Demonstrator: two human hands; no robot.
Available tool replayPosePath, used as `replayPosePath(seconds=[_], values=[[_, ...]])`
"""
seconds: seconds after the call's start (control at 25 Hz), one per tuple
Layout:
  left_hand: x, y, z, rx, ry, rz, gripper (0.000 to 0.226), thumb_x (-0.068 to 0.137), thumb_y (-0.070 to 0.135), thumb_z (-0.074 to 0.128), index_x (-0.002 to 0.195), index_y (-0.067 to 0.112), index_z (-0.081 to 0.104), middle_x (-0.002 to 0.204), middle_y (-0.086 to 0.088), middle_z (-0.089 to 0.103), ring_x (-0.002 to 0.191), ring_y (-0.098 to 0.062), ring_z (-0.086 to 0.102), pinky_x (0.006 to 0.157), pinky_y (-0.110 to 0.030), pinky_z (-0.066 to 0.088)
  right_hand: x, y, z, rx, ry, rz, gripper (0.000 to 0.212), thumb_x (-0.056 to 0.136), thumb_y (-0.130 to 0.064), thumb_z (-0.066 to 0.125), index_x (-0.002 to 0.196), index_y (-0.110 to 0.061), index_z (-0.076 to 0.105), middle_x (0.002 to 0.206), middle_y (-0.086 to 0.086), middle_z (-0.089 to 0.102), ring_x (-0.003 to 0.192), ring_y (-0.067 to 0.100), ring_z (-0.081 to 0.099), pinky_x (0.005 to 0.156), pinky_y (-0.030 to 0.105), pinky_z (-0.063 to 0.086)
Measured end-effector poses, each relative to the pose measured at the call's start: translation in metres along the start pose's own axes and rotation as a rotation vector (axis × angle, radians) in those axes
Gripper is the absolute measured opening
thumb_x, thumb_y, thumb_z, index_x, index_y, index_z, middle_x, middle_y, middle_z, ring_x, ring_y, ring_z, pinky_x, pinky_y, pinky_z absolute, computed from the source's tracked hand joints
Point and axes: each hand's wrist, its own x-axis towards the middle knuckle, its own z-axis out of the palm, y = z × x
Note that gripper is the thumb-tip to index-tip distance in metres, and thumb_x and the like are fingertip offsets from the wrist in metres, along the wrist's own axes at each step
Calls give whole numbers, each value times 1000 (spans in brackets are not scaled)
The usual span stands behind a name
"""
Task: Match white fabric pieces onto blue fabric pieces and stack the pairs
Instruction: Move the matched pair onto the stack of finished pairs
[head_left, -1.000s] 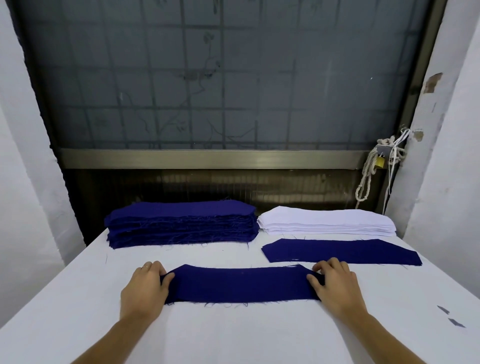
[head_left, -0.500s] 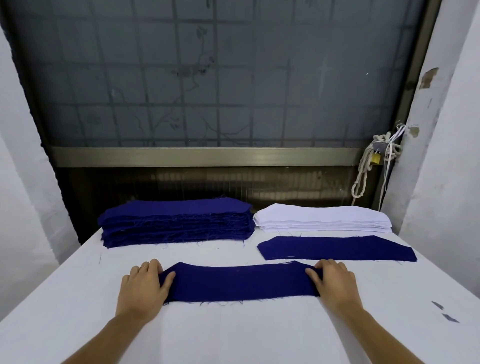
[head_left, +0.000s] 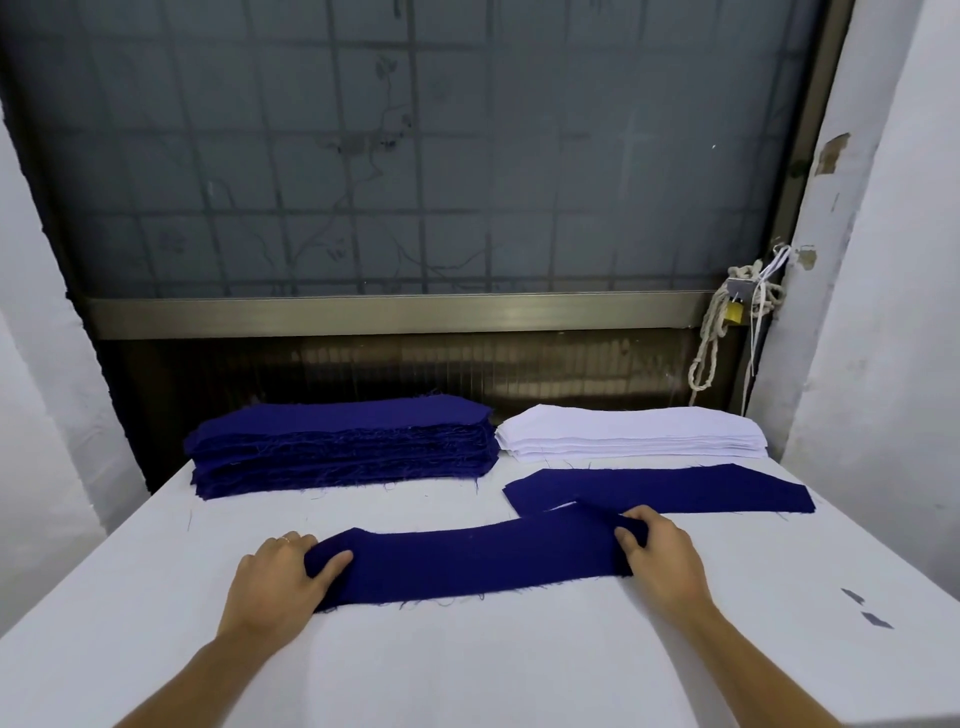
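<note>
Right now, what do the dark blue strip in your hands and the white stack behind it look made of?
Dark blue strip: seemingly woven cloth, matte, with threads fraying along its near edge. White stack: thin, smooth sheets with clean edges, possibly interfacing or fine fabric; I cannot tell which.

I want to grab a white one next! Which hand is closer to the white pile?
Right. The right hand grips the blue piece in front of the white pile; the left hand grips the opposite end, farther off.

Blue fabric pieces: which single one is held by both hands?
The near blue piece, gripped at its ends by left hand and right hand; the far blue piece lies untouched.
</note>
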Motion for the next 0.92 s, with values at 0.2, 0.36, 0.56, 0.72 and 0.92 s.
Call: replayPosePath(seconds=[0.2,0.36,0.56,0.72,0.92], values=[[6,0,-2,-433,-86,-135,28,85,41,78,76,21,60,67,3,65,69,-18,63,62,-31,47,2,3,-1,189,126,24,12,99,-19,57,93,-29,60,84,-13,68,79,5,64,65,25,48],[32,37,-2,-664,-76,-116,8,90,19,76,83,19,72,80,4,73,87,-19,68,71,-16,47,20,14,-16,280,198,59,8,98,-16,60,102,-22,65,94,-8,70,91,15,65,74,30,50],[82,126,20,-691,-126,-28,12,99,22,64,91,16,71,87,0,72,79,-19,68,56,-24,51,75,47,-69,172,309,145,16,98,-19,62,112,-13,66,100,0,69,99,26,63,78,38,48],[111,192,47,-642,-122,-9,14,101,29,60,94,18,65,86,-1,69,76,-19,65,62,-31,51,115,83,-99,5,373,221,24,100,-21,57,121,-14,64,112,8,70,104,33,62,82,41,49],[130,239,87,-488,-105,4,19,101,42,57,97,25,62,91,6,67,84,-14,63,74,-36,54,146,126,-109,-137,369,272,27,100,-19,54,123,-11,65,110,17,70,104,39,60,91,47,52]])
